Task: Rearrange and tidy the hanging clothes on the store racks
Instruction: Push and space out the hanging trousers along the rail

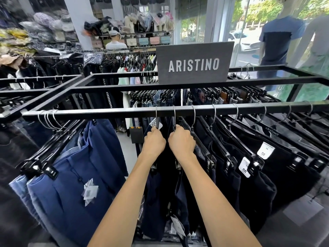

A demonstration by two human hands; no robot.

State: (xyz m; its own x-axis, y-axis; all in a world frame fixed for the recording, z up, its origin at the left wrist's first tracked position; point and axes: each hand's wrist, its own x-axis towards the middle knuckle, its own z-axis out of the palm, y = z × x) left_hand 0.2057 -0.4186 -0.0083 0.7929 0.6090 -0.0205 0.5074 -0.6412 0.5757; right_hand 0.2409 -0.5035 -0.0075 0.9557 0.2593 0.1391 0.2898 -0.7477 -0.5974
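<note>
Hands curled round two neighbouring hangers.

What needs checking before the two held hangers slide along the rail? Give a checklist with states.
1. Left hand grips its hanger below the hook: ok.
2. Right hand grips the neighbouring hanger: ok.
3. Both hooks over the front rail: ok.
4. Free rail toward the blue trousers: ok.
5. Black trousers evenly spaced: ok.
6. Clips hold the gripped garments: cannot tell.
</note>
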